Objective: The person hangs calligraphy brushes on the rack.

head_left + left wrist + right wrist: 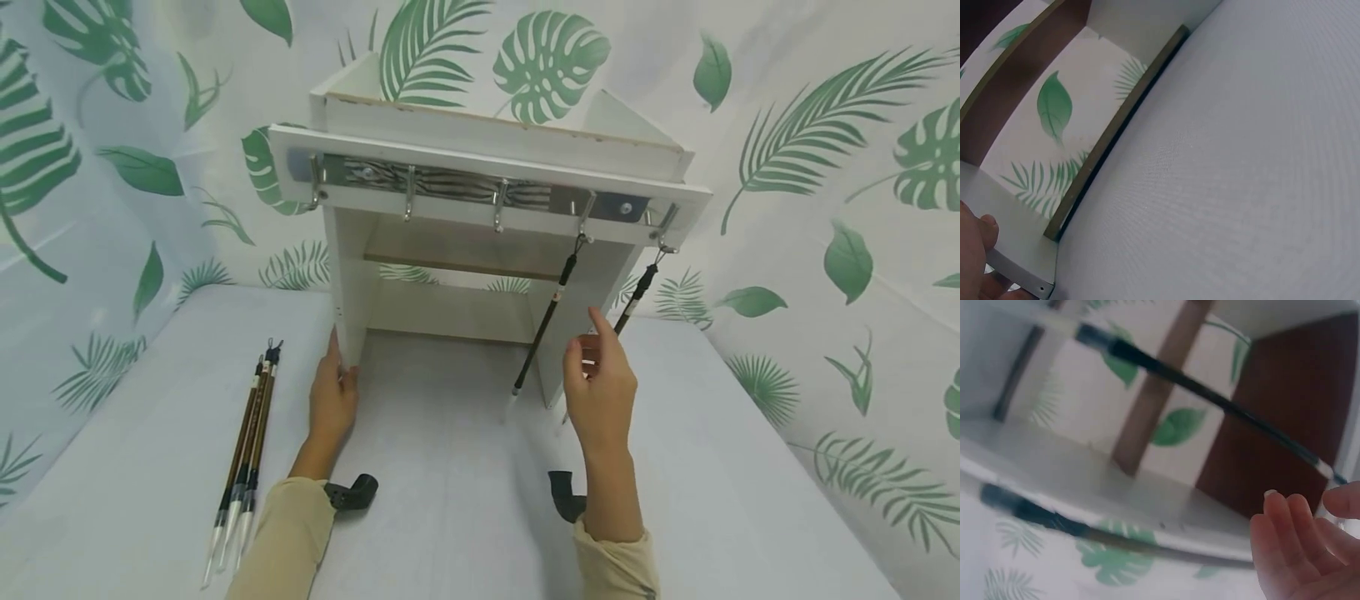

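A white shelf unit (352, 275) stands at the centre of the frame on a pale table covering (450, 450), its front facing the camera. Inside, a shelf board (465, 257) spans the upper part of the opening and a lower crosspiece (450, 312) runs near the table; between them the leaf-printed backdrop (787, 217) shows through the back. Across the unit's upper front sits a hook rail (457, 185) with a zebra-striped panel and 5 metal hooks (410, 193).

2 slim brushes dangle by cord loops at the rail's right end: the inner brush (541, 333) from hook 4, slanting across the opening, and the outer brush (636, 296) from hook 5 (partly hidden behind a hand). 3 loose brushes (259, 442) lie side by side on the covering at lower left, pale tips toward the bottom of the frame.

The left hand (332, 400) grips the unit's left side panel at its lower front edge, thumb inside, fingers outside. The right hand (600, 392), right of centre, has its fingers loosely bent and parted from the thumb, holding nothing, near the outer brush.
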The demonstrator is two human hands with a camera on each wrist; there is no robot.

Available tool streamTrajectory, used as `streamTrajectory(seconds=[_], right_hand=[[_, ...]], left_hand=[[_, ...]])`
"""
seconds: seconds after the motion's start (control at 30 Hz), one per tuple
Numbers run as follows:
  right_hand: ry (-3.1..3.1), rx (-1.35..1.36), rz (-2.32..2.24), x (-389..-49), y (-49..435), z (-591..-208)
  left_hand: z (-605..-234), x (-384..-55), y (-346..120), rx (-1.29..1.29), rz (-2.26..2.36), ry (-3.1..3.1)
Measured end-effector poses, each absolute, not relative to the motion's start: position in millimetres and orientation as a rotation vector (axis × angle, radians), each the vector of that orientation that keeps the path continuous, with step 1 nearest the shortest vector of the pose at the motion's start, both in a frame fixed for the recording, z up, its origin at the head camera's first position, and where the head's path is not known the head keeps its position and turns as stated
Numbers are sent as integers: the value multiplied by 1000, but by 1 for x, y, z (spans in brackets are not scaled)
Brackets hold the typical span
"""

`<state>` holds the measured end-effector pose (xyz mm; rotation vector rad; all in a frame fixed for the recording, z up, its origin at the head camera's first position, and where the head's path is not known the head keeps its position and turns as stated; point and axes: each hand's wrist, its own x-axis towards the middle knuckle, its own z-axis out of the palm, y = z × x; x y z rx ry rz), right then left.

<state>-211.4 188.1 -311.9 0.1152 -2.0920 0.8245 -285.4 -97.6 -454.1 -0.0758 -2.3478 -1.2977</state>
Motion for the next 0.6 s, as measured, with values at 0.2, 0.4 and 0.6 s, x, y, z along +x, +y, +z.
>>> streamTrajectory(seconds=[0.2, 0.4, 0.6], right_hand=[[-1921, 45, 828, -202, 202, -301], [-1874, -79, 911, -204, 218, -301], [-1943, -232, 940, -215, 239, -307]], left_hand=[[-451, -284, -99, -59, -1315, -2370], [-450, -284, -102, -50, -1321, -2355], [-452, -284, -98, -48, -1360, -2359]])
